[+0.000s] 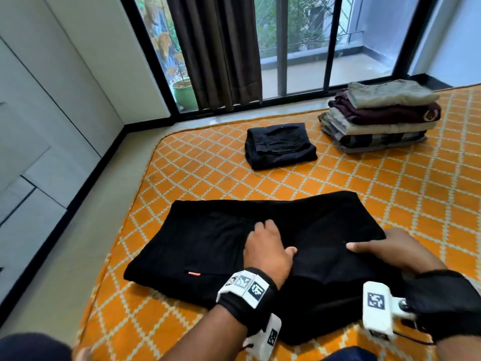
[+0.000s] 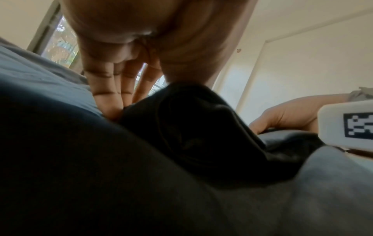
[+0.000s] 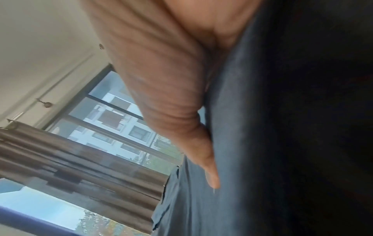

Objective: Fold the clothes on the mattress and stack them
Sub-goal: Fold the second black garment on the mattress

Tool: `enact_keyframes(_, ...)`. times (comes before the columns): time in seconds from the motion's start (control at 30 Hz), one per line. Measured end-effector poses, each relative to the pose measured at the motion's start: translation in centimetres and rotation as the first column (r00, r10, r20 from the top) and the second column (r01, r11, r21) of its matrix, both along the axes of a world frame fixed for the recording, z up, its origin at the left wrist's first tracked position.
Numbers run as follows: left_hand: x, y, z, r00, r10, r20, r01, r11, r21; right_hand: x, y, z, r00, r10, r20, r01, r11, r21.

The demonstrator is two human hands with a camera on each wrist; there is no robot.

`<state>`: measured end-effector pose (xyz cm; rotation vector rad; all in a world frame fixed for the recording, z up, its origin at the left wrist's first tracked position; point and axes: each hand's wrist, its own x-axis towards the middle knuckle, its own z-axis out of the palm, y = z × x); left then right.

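A black garment (image 1: 213,246) lies spread across the near part of the orange-patterned mattress (image 1: 364,183), with a small red tag on its left half. My left hand (image 1: 268,250) presses down on its middle with straight fingers (image 2: 109,89), and a ridge of the black cloth (image 2: 191,127) rises against the thumb. My right hand (image 1: 390,250) pinches the garment's right flap, thumb (image 3: 171,95) on top of the dark cloth (image 3: 282,127) and fingers hidden under it. A folded black garment (image 1: 279,145) lies farther back. A stack of several folded clothes (image 1: 380,117) stands at the back right.
The mattress's left edge drops to a pale floor (image 1: 78,256) beside white wardrobe doors (image 1: 39,126). Behind the mattress are a barred window with a brown curtain (image 1: 218,48) and a green pot (image 1: 184,92). My dark-clad knees show at the bottom edge.
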<state>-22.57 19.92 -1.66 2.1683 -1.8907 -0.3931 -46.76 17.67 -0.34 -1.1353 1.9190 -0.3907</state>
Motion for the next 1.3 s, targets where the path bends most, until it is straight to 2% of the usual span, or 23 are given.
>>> enact_keyframes(0.1,-0.3,0.1,-0.3,0.997,-0.060,-0.049,0.060,0.998,-0.004,-0.8,-0.3,2.0,0.995,0.035,-0.093,-0.044,0.994,-0.102)
enact_keyframes(0.17,-0.8,0.3,-0.4,0.966,-0.154,-0.206,0.156,0.988,-0.008,-2.6,-0.1,3.9,0.970,0.035,-0.242,-0.081,0.980,-0.184)
enact_keyframes(0.2,-1.5,0.5,-0.6,0.924,-0.200,-0.326,0.222,0.975,0.033,-3.5,0.0,4.6,0.936,0.012,-0.352,-0.105,0.964,-0.245)
enact_keyframes(0.27,-3.4,1.1,0.2,0.747,-0.200,-0.633,0.350,0.929,0.119,-1.8,2.1,9.7,0.887,-0.066,-0.457,-0.113,0.929,-0.352)
enact_keyframes(0.3,-4.2,1.2,1.1,0.622,-0.146,-0.769,0.386,0.912,0.138,-0.4,3.3,12.1,0.874,-0.038,-0.484,-0.168,0.911,-0.375)
enact_keyframes(0.37,-4.8,0.5,3.6,0.353,0.039,-0.935,0.377,0.909,0.180,2.8,4.7,15.4,0.867,0.002,-0.499,-0.265,0.849,-0.458)
enact_keyframes(0.43,-3.7,-1.0,5.5,0.087,0.205,-0.975,0.353,0.909,0.222,5.7,5.7,17.8,0.885,0.098,-0.454,-0.352,0.780,-0.517)
enact_keyframes(0.5,-1.6,-2.0,6.7,-0.062,0.212,-0.975,0.384,0.907,0.173,7.1,6.3,17.9,0.878,0.329,-0.347,-0.462,0.773,-0.436)
enact_keyframes(0.53,-0.7,-2.3,6.7,-0.075,0.186,-0.980,0.400,0.906,0.142,7.5,6.1,17.3,0.864,0.401,-0.305,-0.496,0.783,-0.375)
enact_keyframes(0.57,0.1,-2.3,6.8,-0.006,0.144,-0.989,0.390,0.911,0.130,7.8,5.5,16.6,0.849,0.422,-0.318,-0.517,0.786,-0.338)
enact_keyframes(0.63,0.9,-2.7,5.1,0.273,0.110,-0.956,0.265,0.946,0.184,7.1,3.8,13.8,0.861,0.335,-0.383,-0.467,0.820,-0.332)
enact_keyframes(0.67,1.1,-2.9,3.6,0.350,0.148,-0.925,0.220,0.947,0.235,6.2,2.9,12.0,0.869,0.266,-0.417,-0.412,0.856,-0.312)
enact_keyframes(0.77,1.1,-3.1,0.4,0.407,0.263,-0.875,0.174,0.918,0.357,3.3,1.1,6.2,0.839,0.263,-0.477,-0.332,0.941,-0.064)
enact_keyframes(0.83,0.9,-4.0,-0.7,0.464,0.284,-0.839,0.144,0.911,0.387,1.9,1.3,3.7,0.892,0.287,-0.350,-0.289,0.956,0.048)
enact_keyframes(0.87,0.7,-4.4,-0.5,0.533,0.272,-0.801,0.136,0.907,0.399,1.5,1.6,3.1,0.930,0.257,-0.263,-0.251,0.966,0.059)
enact_keyframes(0.93,0.2,-4.5,0.8,0.730,0.203,-0.653,0.105,0.910,0.401,0.7,1.5,1.9,0.969,0.202,-0.145,-0.194,0.979,0.065)
enact_keyframes(0.97,-0.2,-4.3,1.2,0.840,0.138,-0.525,0.076,0.928,0.365,0.5,1.3,1.5,0.976,0.188,-0.108,-0.181,0.981,0.071)
enact_keyframes(1.0,-0.5,-3.9,1.6,0.924,0.071,-0.375,0.049,0.952,0.303,0.8,1.1,1.5,0.981,0.180,-0.073,-0.175,0.982,0.078)
enact_keyframes(1.03,-0.8,-3.2,2.1,0.974,0.004,-0.225,0.047,0.974,0.221,1.0,1.0,1.5,0.982,0.183,-0.038,-0.179,0.980,0.086)
enact_keyframes(1.07,-1.2,-2.7,2.3,0.992,-0.082,-0.093,0.093,0.988,0.123,1.2,0.9,1.6,0.985,0.174,-0.021,-0.171,0.981,0.091)
enact_keyframes(1.13,-1.5,-2.2,1.7,0.942,-0.330,0.055,0.330,0.944,0.019,1.2,0.6,1.4,0.987,0.162,0.012,-0.162,0.981,0.103)
enact_keyframes(1.2,-1.6,-2.4,0.5,0.837,-0.545,0.054,0.534,0.834,0.135,1.1,0.7,1.1,0.992,0.112,0.055,-0.116,0.989,0.090)
enact_keyframes(1.3,-2.3,-2.4,-1.1,0.787,-0.608,0.101,0.558,0.773,0.301,1.6,-0.1,-0.4,0.998,0.033,0.045,-0.034,0.999,0.023)
